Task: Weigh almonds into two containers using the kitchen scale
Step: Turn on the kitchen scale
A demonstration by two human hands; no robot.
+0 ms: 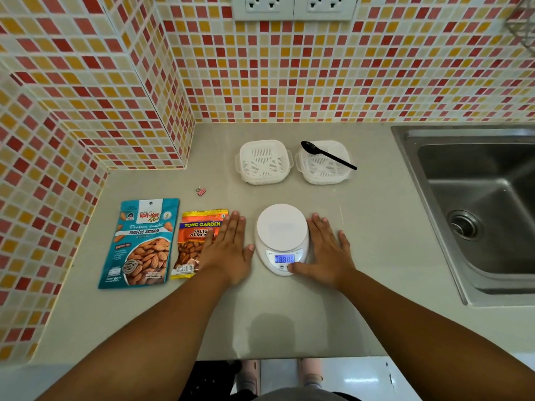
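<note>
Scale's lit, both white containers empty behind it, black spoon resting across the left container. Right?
Not quite: in the head view the black spoon lies across the right container, not the left container. The scale is lit and both containers are empty.

Red, orange, yellow and cream squares chequer the wall tiles (318,76) above a plain pale grey counter (289,314) and a dull silver sink (477,212). The scale (282,241) is all white with a glowing blue display (285,259), and behind it sit two white containers (264,162) with slotted, crossed bases, a black spoon (327,154) over one. On the left, a teal almond bag (142,244), an orange-and-yellow almond packet (194,241) with a purple band, and a small pink clip (200,191).
</note>
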